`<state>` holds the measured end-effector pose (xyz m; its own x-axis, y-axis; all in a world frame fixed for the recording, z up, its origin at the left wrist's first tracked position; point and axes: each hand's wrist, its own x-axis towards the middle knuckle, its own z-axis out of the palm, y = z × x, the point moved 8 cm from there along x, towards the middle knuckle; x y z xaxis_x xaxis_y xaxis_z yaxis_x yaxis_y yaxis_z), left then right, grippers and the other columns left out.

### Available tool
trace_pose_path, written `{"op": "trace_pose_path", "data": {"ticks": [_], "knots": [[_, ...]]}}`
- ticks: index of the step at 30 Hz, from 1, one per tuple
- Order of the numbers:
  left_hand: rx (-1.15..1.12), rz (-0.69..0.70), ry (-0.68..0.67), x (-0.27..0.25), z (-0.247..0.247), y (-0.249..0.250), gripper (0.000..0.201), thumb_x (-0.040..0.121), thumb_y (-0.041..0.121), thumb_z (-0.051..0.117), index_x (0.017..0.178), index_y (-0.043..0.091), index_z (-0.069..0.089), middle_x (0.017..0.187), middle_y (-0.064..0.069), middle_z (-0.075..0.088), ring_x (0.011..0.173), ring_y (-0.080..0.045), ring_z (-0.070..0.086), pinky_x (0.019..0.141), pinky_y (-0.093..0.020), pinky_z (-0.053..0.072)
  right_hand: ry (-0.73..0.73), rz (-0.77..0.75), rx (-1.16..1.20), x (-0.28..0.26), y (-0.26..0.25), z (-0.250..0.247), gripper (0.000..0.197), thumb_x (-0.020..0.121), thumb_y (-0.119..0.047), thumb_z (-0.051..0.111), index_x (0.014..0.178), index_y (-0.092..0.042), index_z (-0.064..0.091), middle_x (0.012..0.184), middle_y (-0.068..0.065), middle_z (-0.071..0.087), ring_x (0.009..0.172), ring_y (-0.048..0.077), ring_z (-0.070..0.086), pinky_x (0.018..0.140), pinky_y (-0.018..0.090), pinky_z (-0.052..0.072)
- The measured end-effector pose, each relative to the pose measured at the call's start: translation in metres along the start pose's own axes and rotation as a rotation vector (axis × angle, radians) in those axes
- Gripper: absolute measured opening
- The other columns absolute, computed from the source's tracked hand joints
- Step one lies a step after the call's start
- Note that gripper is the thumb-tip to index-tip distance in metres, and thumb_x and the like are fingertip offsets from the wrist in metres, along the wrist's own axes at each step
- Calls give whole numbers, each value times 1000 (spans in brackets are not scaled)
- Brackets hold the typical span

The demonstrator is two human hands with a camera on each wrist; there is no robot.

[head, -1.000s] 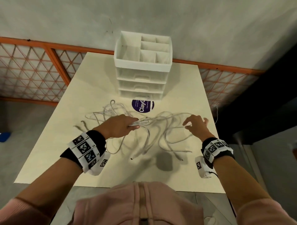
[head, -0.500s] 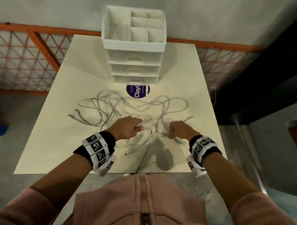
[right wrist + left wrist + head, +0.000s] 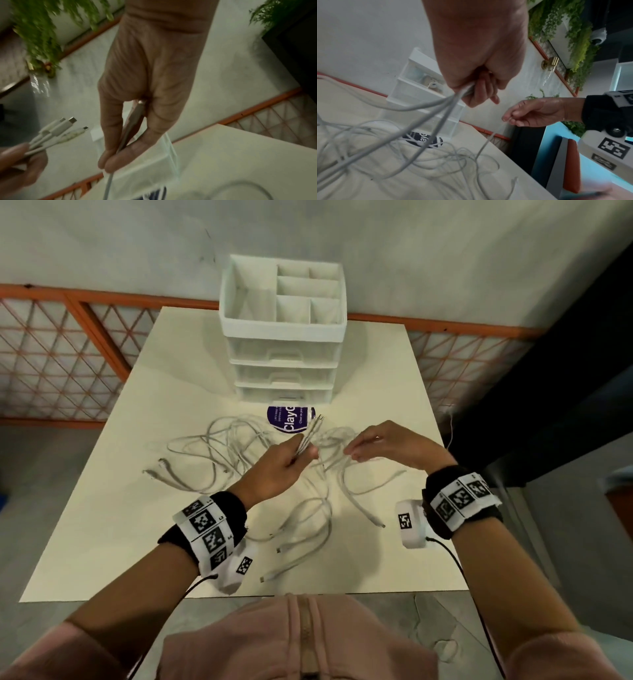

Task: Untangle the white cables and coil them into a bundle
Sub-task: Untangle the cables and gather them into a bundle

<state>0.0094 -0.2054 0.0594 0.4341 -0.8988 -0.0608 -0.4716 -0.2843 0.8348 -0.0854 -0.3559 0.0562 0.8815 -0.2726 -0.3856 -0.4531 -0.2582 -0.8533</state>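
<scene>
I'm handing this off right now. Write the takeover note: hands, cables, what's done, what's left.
Left hand: grips a cluster of cable ends, plugs pointing away, raised over the table.
Right hand: pinches one cable end, beside the left hand.
Cables: most still lie tangled on the table in front of the organizer; loose ends trail near the front edge.
Done: several ends gathered.
Left: add the right hand's end, pull strands free, coil the bundle.

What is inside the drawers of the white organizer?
In the left wrist view, the upper drawer of the white organizer shows a coiled cord and a pale shape, blurred. The lower drawers look empty, though their backs stay hidden.
</scene>
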Motion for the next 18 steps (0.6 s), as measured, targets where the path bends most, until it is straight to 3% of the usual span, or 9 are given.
{"op": "trace_pose_path", "data": {"ticks": [2,4,7,9,11,13,15,18], "knots": [[-78,3,30,2,-6,7,25,99,33,37,94,16,54,64,7,48,55,-2,47,59,-23,39,-24,-69,21,1,-25,-1,23,88,1,58,110,5,65,98,10,69,82,4,70,80,14,54],[-151,7,66,6,-12,13,25,100,32,35,93,16,52,60,11,39,48,1,42,55,-21,33,9,-139,40,3,-52,-2,29,87,-2,62,115,4,59,93,16,68,77,10,71,72,17,54],[-236,31,103,9,-20,21,28,100,33,33,98,15,54,56,11,34,45,-3,34,51,-19,31,144,-224,97,8,-82,-5,30,78,-4,72,99,-6,50,76,16,69,64,18,70,62,22,46],[-294,39,116,11,-23,27,29,101,30,32,107,13,55,63,13,41,50,2,41,52,-12,34,174,-265,131,10,-98,-1,35,75,-3,75,94,-9,46,69,11,69,63,24,69,59,20,46],[-358,32,119,13,-25,31,28,101,27,32,107,14,55,80,9,52,62,5,45,58,-9,35,154,-293,174,13,-106,5,31,75,0,74,88,-9,47,67,9,70,64,29,67,58,20,49],[-388,-13,107,16,-25,27,26,101,31,32,98,21,56,98,-2,56,71,-4,42,65,-19,36,156,-301,192,15,-112,7,28,74,0,75,78,-12,50,65,5,69,64,30,66,59,23,53],[-389,-13,75,15,-25,25,31,101,33,32,97,16,58,95,-3,53,72,-9,40,66,-24,37,178,-309,167,18,-115,7,27,74,-2,76,73,-13,51,71,7,64,68,30,65,63,27,54],[-380,24,53,15,-29,29,36,101,29,30,96,5,55,87,3,52,75,-6,45,71,-18,39,194,-334,162,18,-118,10,24,77,-6,74,81,-6,51,80,12,58,67,25,63,65,29,54]]}}
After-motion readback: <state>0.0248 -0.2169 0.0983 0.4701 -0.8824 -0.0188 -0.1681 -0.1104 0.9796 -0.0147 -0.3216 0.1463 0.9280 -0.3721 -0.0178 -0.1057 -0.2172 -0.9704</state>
